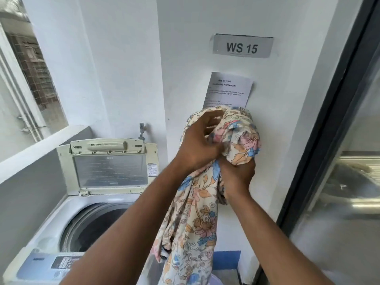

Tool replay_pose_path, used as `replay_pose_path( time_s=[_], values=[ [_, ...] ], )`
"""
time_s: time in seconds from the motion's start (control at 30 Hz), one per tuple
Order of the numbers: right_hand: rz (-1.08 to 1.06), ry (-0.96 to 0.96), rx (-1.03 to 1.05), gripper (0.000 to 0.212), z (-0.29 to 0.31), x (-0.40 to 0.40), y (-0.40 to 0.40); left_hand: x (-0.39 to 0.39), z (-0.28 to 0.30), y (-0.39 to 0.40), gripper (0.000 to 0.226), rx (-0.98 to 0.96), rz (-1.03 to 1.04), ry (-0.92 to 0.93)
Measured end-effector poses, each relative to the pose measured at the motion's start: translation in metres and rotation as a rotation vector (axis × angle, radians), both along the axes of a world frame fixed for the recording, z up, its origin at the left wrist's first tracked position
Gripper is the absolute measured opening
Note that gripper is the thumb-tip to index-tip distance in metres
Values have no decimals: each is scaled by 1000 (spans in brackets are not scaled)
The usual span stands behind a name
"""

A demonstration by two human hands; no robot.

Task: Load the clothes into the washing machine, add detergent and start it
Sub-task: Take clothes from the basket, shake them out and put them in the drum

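I hold a cream floral cloth (193, 219) up in front of the white wall, to the right of the washing machine. My left hand (198, 142) grips the bunched top of the cloth from the left. Just below it, my right hand (236, 175) clutches the cloth, whose long tail hangs down past my forearms. The top-loading washing machine (51, 229) stands at lower left with its lid (109, 165) raised against the wall. Its dark drum (92, 227) is open, and what lies inside cannot be made out.
A tap (141, 130) juts from the wall behind the lid. The control panel (45, 266) runs along the machine's near edge. A "WS 15" sign (242, 46) and a printed sheet (228, 89) hang on the wall. A dark-framed glass door (329, 140) stands at right, a window ledge (41, 147) at left.
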State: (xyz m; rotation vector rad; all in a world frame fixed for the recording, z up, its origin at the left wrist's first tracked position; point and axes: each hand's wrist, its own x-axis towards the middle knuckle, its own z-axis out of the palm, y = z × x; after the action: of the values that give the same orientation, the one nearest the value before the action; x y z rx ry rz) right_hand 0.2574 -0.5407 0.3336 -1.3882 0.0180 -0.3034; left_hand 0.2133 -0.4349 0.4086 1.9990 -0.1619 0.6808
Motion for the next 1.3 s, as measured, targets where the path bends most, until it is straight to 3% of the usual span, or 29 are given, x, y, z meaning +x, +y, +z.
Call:
replay_pose_path(
  time_s=[0.1, 0.23, 0.33, 0.47, 0.53, 0.63, 0.7, 0.77, 0.8, 0.87, 0.93, 1.0, 1.07, 1.1, 1.17, 1.3],
  values=[
    [-6, 115, 320, 52, 15, 11, 4, -13, -32, 15, 96, 115, 66, 176],
    [49, 281, 634, 35, 40, 15, -3, -30, -80, 23, 114, -100, 82, 352],
    [112, 354, 772, 41, 47, 16, -7, -34, -106, 17, 104, -102, 112, 371],
    [289, 374, 838, 70, 35, 3, 1, -23, -122, 6, 75, -200, 278, 231],
    [346, 381, 797, 61, 34, -7, 1, -19, -120, 8, 67, -329, 310, 134],
    [366, 415, 701, 32, 29, -18, -12, -15, -105, 13, 57, -455, 338, 40],
    [368, 432, 638, 33, 19, -22, -24, -14, -89, 17, 55, -525, 376, -22],
    [283, 437, 528, 54, 4, -22, -31, -9, -73, 20, 54, -556, 401, -59],
    [204, 433, 441, 76, -4, -22, -34, -7, -65, 22, 54, -551, 407, -67],
    [-37, 369, 64, 126, -15, -24, -41, -3, -51, 24, 57, -527, 409, -93],
    [-136, 166, -345, 141, -19, -25, -48, -3, -38, 22, 61, -445, 427, -107],
    [97, -80, -438, 136, -17, -20, -49, -7, -26, 13, 66, -326, 415, -106],
    [352, -141, -532, 147, -13, -22, -37, -11, -19, -2, 72, -220, 344, -106],
    [370, -142, -589, 152, -13, -25, -30, -11, -18, -8, 73, -167, 306, -119],
    [266, -87, -542, 142, -15, -26, -20, -11, -19, -18, 70, -55, 248, -142],
    [82, -45, -61, 86, -32, -25, -14, -17, -24, -28, 71, 146, 120, -174]
  ],
)
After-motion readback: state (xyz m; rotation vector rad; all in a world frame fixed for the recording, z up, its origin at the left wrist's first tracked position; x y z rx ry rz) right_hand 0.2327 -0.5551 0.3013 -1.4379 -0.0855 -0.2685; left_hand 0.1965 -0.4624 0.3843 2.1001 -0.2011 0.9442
